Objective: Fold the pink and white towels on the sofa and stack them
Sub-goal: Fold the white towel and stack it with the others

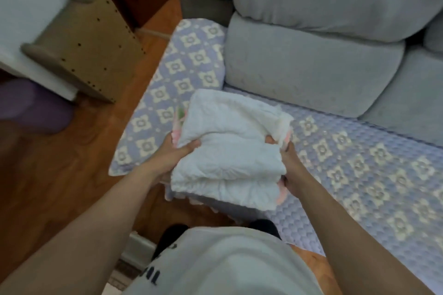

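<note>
Two hands—left hand, right hand—grip the folded towels, long axis running away.

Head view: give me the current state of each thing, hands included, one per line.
white towel: folded, on top of the stack, gripped at both sides.
pink towel: folded beneath the white one, only edges showing.
left hand: closed on the stack's left edge.
right hand: closed on the stack's right edge.
sofa cover: spread flat over the seat.
back cushions: piled against the sofa back.
</note>
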The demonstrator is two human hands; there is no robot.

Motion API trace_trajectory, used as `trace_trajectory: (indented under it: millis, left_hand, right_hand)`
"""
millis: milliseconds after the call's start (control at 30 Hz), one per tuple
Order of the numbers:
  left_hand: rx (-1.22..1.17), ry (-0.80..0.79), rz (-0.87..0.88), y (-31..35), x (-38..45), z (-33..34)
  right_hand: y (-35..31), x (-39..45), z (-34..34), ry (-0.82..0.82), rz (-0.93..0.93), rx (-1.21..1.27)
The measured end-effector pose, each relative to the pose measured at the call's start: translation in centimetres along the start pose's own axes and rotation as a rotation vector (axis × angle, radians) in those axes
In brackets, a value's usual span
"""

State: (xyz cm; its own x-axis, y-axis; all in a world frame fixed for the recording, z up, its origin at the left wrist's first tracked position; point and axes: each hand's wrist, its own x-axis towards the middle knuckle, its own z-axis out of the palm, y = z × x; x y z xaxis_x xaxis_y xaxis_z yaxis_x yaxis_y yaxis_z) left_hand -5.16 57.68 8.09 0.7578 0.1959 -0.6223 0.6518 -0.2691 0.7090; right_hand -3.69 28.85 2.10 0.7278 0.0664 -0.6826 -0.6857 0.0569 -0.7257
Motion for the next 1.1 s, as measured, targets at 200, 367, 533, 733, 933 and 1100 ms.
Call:
trace_trajectory:
  millis: [200,367,533,733,933,1100]
  left_hand:
    - [-0.005,-0.038,-0.05,-2.3,7.0,-11.0]
    - [0.07,-0.18,0.004,-0.9,17.8,-19.3]
    - [0.062,-0.275,0.11,4.5,27.5,-26.4]
    - [0.018,-0.34,0.222,12.3,38.3,-28.9]
    - [0.165,-0.229,0.135,7.2,50.4,-25.0]
    - [0.635,0.109,0.421,9.4,49.9,-23.9]
  right_hand:
    - [-2.9,2.9,10.9,0.007,-0.038,0.034]
    - [-3.7,8.3,20.5,0.136,-0.014,0.139]
    - [-10.2,12.5,28.7,0.254,-0.101,0.171]
    - [-21.0,21.9,30.3,0.4,-0.171,0.024]
    - [-15.9,36.9,30.0,0.324,-0.083,-0.058]
    - [-16.6,39.4,29.0,0.51,0.095,-0.086]
